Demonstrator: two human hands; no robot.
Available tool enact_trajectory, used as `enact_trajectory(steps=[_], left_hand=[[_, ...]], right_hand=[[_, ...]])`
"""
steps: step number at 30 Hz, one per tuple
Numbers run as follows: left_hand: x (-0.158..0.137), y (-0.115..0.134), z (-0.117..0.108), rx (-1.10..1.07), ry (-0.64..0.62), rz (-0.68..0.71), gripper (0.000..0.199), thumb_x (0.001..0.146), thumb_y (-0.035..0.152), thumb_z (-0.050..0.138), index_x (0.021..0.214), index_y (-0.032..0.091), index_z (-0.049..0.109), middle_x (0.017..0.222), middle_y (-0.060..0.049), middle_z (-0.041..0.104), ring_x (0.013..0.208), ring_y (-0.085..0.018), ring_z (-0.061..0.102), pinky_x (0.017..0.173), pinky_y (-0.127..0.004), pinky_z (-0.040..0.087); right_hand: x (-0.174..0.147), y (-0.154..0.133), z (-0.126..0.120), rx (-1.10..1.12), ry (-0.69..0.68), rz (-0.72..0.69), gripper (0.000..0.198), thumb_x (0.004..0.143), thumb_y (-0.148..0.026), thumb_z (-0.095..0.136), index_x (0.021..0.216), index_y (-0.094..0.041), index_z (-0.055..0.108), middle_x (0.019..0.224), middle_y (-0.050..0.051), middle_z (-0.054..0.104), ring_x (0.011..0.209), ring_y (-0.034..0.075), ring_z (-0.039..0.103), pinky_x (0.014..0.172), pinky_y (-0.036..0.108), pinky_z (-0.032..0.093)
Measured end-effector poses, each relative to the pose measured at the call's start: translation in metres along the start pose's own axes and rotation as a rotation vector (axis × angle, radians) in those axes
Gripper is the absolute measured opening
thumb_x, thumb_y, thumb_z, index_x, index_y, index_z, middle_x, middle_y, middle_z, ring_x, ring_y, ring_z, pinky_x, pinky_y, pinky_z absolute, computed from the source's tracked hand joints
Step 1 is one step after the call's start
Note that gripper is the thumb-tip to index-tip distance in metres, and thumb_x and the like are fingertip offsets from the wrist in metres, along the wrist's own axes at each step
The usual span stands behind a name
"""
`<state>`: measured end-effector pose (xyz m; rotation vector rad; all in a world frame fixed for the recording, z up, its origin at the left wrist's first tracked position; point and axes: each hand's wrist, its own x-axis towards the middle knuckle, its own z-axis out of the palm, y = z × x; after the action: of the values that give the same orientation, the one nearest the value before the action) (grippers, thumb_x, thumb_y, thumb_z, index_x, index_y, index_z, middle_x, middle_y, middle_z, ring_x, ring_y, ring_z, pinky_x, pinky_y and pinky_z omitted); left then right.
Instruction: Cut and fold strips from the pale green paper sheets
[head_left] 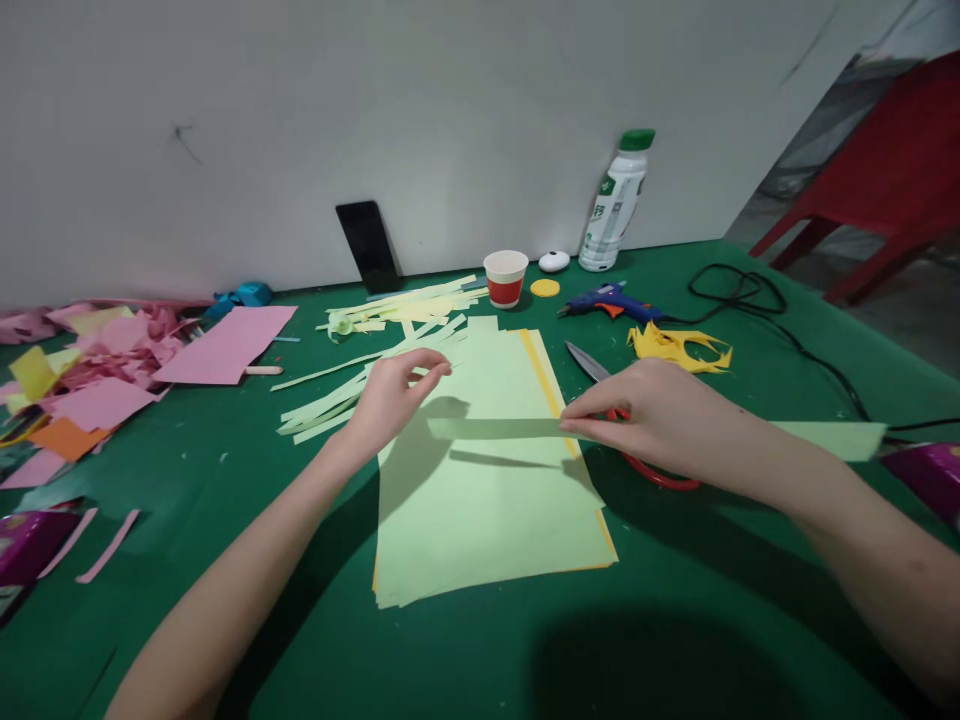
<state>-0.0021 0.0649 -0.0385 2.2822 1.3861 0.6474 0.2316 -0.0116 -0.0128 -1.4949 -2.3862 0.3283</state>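
Observation:
My right hand (652, 405) pinches a long pale green paper strip (495, 429) between thumb and fingers. One end of the strip reaches left over a stack of pale green paper sheets (487, 530); the other shows beyond my right wrist. My left hand (401, 390) hovers over the stack's upper left, its thumb and forefinger curled together with nothing visible in them. Yellow edges show in the stack. Scissors (660, 478) with red handles lie under my right hand, partly hidden by it. Cut green strips (330, 405) lie left of and behind my left hand.
Along the wall stand a phone (369, 245), a paper cup (506, 278), a white case (553, 261) and a bottle (615, 205). A glue gun (611, 302) with a black cord and yellow paper scraps (679, 347) lie right. Pink paper (229, 345) and scraps fill the left.

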Motion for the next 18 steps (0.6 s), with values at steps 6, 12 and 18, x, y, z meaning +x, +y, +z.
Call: enact_trajectory(steps=[6,12,18], left_hand=[[-0.027,0.036,0.006,0.069,-0.446,0.152,0.037,0.085,0.044,0.039,0.095,0.017,0.062,0.079,-0.005,0.067,0.062,-0.015,0.058,0.053,-0.023,0.039],[-0.035,0.044,0.014,0.12,-0.489,0.175,0.035,0.09,0.03,0.032,0.077,0.015,0.061,0.064,-0.003,0.063,0.052,-0.012,0.055,0.051,-0.022,0.037],[-0.035,0.048,0.017,0.082,-0.493,0.2,0.034,0.09,0.024,0.031,0.076,0.014,0.061,0.068,-0.003,0.066,0.051,-0.011,0.057,0.052,-0.022,0.039]], right_hand=[[0.011,-0.005,0.008,0.106,-0.083,0.054,0.021,0.079,-0.023,0.048,0.072,-0.02,0.068,0.069,0.0,0.068,0.062,0.014,0.058,0.059,0.026,0.042],[0.013,-0.015,0.021,0.302,-0.026,0.062,0.015,0.076,-0.017,0.051,0.073,-0.016,0.065,0.074,0.001,0.069,0.068,0.012,0.06,0.063,0.024,0.043],[0.012,-0.022,0.038,0.381,0.068,-0.006,0.012,0.075,-0.016,0.05,0.076,-0.016,0.063,0.075,0.001,0.068,0.07,0.013,0.06,0.065,0.025,0.044]])
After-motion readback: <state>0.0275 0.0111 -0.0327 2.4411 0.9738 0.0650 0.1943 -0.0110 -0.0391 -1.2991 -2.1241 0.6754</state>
